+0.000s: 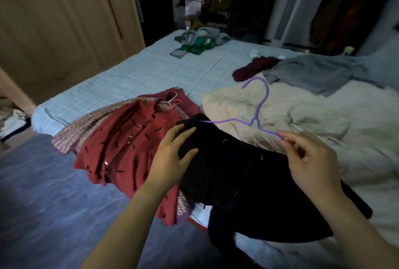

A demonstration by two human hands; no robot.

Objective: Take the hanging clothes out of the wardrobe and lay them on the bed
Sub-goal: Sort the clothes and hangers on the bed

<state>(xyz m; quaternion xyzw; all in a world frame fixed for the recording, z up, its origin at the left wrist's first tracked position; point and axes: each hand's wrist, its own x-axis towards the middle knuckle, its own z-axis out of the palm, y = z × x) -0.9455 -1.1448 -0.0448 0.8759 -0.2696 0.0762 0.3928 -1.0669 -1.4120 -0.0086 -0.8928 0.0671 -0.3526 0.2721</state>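
Note:
A black garment [237, 178] lies spread over the near corner of the bed [133, 74]. A purple hanger [257, 115] sticks out of its top, one arm still inside the cloth. My left hand [172, 154] rests with straight fingers on the garment's left shoulder. My right hand [308, 156] pinches the hanger's free right arm. Left of the black garment lies a red patterned shirt [121, 147] on a pink hanger [172, 101], on top of a tweed jacket [90, 124].
A cream duvet [302, 113] bunches on the right of the bed, with a grey garment [319, 72] and a dark red knit [252, 67] behind it. A pile of grey and green clothes [198, 41] lies at the far end. Wooden wardrobe doors [64, 20] stand left.

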